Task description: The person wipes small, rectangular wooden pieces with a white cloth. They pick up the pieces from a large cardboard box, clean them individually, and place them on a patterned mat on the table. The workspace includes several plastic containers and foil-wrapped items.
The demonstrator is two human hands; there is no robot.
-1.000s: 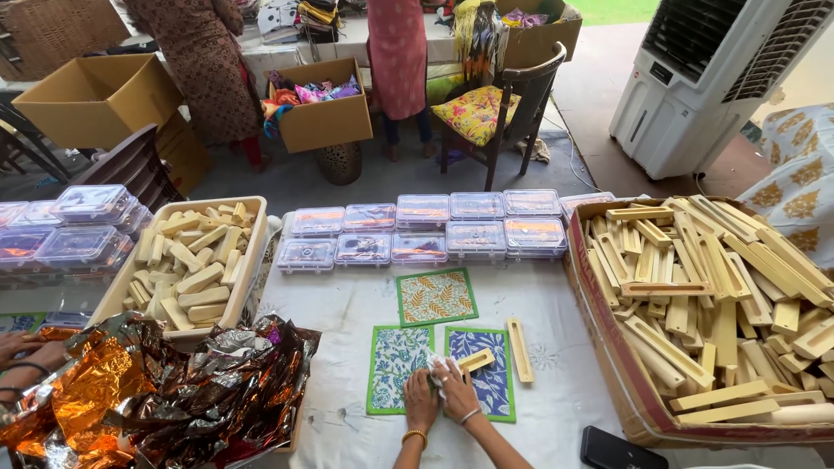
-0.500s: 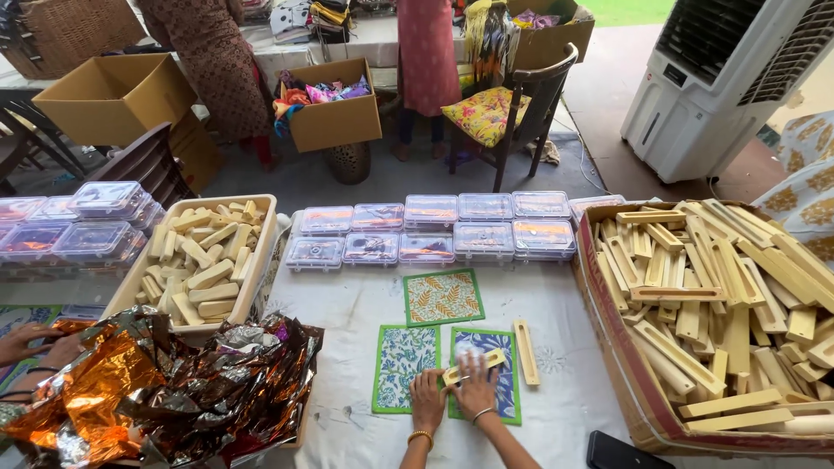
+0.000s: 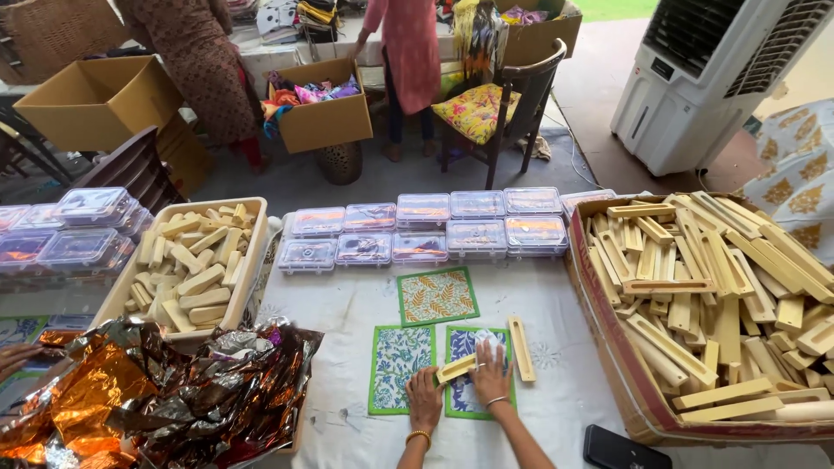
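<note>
hands [image 3: 460,389] — on wooden strip [image 3: 457,368] | blue patterned cloth [image 3: 478,373] beneath
</note>
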